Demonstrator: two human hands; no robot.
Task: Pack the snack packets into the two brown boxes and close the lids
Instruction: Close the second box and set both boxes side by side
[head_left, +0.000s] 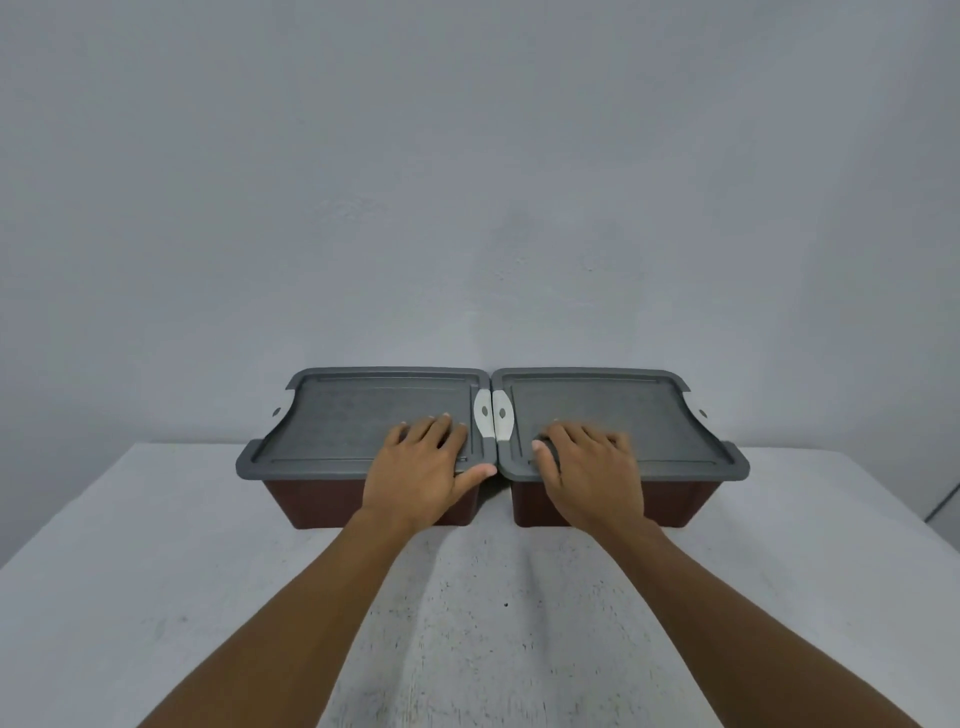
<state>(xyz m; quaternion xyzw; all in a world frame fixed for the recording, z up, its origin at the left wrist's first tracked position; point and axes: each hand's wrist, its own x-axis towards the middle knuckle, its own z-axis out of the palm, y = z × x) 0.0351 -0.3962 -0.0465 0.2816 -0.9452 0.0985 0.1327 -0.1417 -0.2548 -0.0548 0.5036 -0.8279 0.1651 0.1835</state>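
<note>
Lids (343, 415) covered both brown boxes (311, 501). Left hand (426, 462) and right hand (587, 467) lay flat, fingers outstretched, apparently pressing them shut.

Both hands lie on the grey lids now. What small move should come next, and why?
Probably press down firmly with both hands, to seat the lids. The left hand and right hand lie flat on the left lid and right lid, which look level on the brown boxes. Whether the white latches have clicked I cannot tell.
</note>
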